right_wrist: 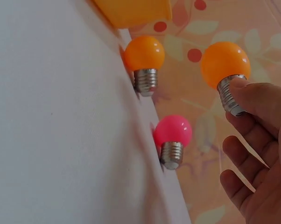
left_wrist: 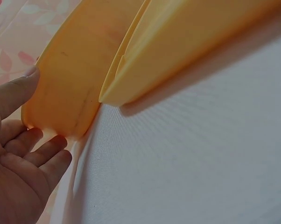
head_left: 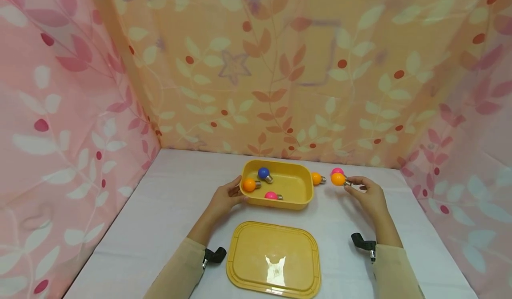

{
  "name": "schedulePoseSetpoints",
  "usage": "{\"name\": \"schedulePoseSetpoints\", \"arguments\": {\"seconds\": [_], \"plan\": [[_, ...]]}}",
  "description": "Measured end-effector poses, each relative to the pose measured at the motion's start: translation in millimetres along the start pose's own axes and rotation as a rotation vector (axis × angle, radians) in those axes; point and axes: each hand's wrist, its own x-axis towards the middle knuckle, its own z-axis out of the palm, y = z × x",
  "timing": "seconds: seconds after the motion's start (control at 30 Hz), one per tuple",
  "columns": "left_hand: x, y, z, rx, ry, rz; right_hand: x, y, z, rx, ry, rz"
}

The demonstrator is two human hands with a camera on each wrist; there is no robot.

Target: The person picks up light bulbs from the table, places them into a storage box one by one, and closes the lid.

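Note:
A yellow plastic box [head_left: 292, 205] stands with its top uncovered. Inside it lie a blue bulb [head_left: 263, 173], an orange bulb [head_left: 249, 185] and a pink bulb [head_left: 271, 195], all with silver screw bases. My left hand [head_left: 224, 197] holds the box's left end, thumb and fingertips against its wall [left_wrist: 61, 88]. My right hand [head_left: 370, 197] pinches another orange bulb [right_wrist: 225, 64] by its metal base, raised above the table right of the box. Below it in the right wrist view, a second pink bulb [right_wrist: 173, 131] and a third orange bulb [right_wrist: 144, 53] lie on the table.
A yellow lid [head_left: 274, 259] lies flat on the white-covered table [head_left: 160, 201], in front of the box and between the forearms. Floral cloth [head_left: 256, 68] hangs at the back and both sides. Each wrist wears a black camera mount [head_left: 363, 241].

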Motion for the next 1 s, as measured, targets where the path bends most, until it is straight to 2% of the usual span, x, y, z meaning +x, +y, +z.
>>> {"name": "schedulePoseSetpoints", "arguments": {"seconds": [0.4, 0.5, 0.67, 0.9, 1.0], "plan": [[-0.7, 0.4, 1.0, 0.003, -0.005, -0.014, 4.7, -41, 7, 0.043, 0.009, -0.126], [-1.6, 0.7, 0.2, 0.000, -0.005, -0.017, 7.5, -54, 7, 0.040, -0.024, -0.148], [-2.4, 2.8, -0.1, 0.019, -0.006, -0.010, 14.7, -72, 6, 0.005, -0.083, -0.130], [-0.8, 1.6, -0.9, 0.024, -0.007, 0.008, 32.5, -97, 10, -0.001, -0.196, -0.277], [0.0, 1.7, -0.9, 0.008, -0.010, 0.007, 39.4, -110, 15, -0.035, -0.255, -0.295]]}}
